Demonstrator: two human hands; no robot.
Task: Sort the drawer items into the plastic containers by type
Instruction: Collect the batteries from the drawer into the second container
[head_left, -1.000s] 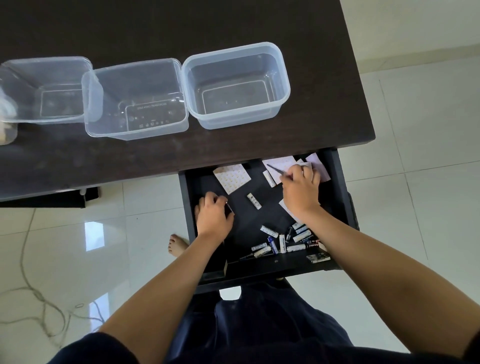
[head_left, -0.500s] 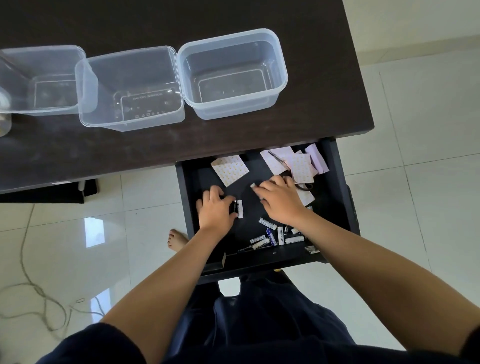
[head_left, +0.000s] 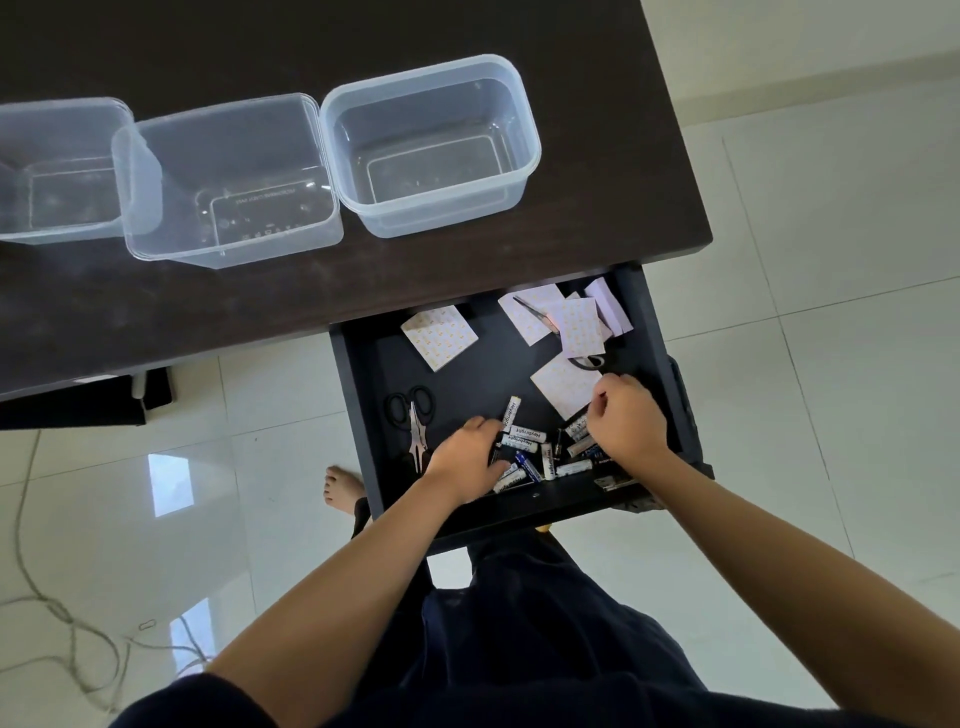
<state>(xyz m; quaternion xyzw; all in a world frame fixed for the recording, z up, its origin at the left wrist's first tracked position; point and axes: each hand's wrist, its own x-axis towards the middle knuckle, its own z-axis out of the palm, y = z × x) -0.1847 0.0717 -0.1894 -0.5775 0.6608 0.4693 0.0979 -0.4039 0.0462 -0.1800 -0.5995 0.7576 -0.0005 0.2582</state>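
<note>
3 empty plastic containers wait on the desk, scissors lie left in the drawer, left hand and right hand curl onto AA batteries, probably gathering them first; exact grip unclear.

Both bare forearms reach forward and down, converging. The left hand lies knuckles up, its fingers curled under and hidden from view. The right hand sits slightly farther forward, back up, fingers bent downward, thumb and forefinger drawn close together.
</note>
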